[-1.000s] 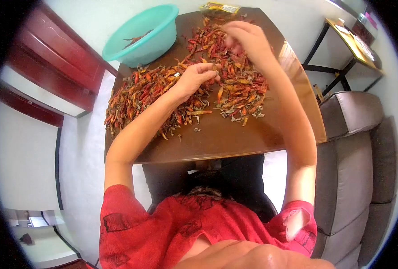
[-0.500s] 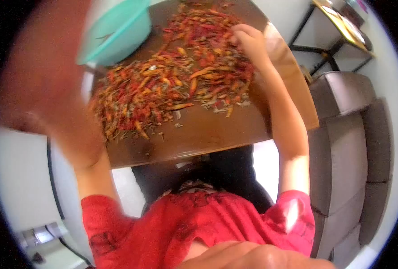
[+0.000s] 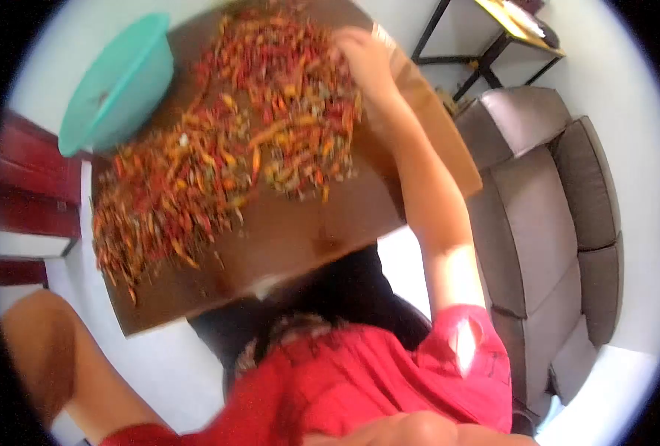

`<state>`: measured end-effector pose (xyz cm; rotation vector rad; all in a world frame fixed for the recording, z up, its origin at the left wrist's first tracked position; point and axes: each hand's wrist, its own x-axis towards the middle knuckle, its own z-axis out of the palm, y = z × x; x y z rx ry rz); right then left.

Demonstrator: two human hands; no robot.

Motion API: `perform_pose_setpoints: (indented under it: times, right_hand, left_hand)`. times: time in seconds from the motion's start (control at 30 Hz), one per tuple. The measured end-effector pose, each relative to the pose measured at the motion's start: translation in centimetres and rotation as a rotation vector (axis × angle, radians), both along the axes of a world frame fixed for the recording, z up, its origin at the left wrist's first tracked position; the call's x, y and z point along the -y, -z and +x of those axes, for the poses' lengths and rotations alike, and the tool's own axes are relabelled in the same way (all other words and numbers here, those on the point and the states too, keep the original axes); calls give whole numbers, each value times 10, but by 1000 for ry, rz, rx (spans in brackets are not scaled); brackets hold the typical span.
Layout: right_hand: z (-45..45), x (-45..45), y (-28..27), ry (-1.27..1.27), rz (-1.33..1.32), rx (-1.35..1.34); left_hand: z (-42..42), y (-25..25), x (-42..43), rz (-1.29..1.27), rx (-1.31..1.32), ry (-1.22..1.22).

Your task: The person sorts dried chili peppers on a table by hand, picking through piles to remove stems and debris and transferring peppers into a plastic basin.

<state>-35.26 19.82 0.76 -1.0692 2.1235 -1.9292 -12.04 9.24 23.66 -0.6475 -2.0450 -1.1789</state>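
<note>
Red, orange and yellow chilli peppers (image 3: 270, 59), many looking shrivelled, lie in a broad layer over the brown table (image 3: 300, 223). My right hand (image 3: 363, 59) reaches to the upper right edge of the layer. Its fingers are bent together and touch the peppers; what is between the fingertips is hidden. My left arm (image 3: 85, 372) is folded at the lower left, off the table, and the left hand itself lies outside the picture. A turquoise plastic basin (image 3: 125, 93) stands tilted at the table's upper left, with something small and dark inside.
A grey sofa (image 3: 538, 223) runs along the right side. Behind it stands a black-framed side table (image 3: 486, 63) with items on top. Dark red furniture (image 3: 33, 171) is at the left.
My left arm has dropped from the upper left to the lower left, uncovering the pile's left end. The view has shifted, and my right hand stays at the pile's right edge.
</note>
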Motion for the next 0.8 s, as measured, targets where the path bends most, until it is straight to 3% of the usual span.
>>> perform_pose_setpoints:
  times: [0.07, 0.13, 0.2, 0.33, 0.6, 0.7, 0.77, 0.8]
  right_hand:
    - [2, -3, -16, 52, 104, -3]
    - [14, -6, -24, -7, 46, 109]
    - [0, -4, -13, 15, 55, -58]
    - [9, -11, -14, 13, 91, -125]
    - [-4, -10, -8, -35, 17, 30]
    - [-9, -13, -4, 20, 12, 36]
    - [-22, -12, 6, 78, 8, 17]
    - [-32, -10, 16, 179, 39, -150]
  left_hand:
    - [-4, -13, 1, -27, -24, -1]
    - [6, -10, -1, -43, -58, 36]
    - [-2, -8, 4, -35, -51, 39]
    - [0, -15, 5, -8, -22, 29]
    - [-6, -37, 17, 49, -14, -27]
    - [-39, 1, 49, 109, 123, -161]
    - [-76, 63, 88, 83, 343, -353]
    - [-92, 98, 110, -4, 554, -492]
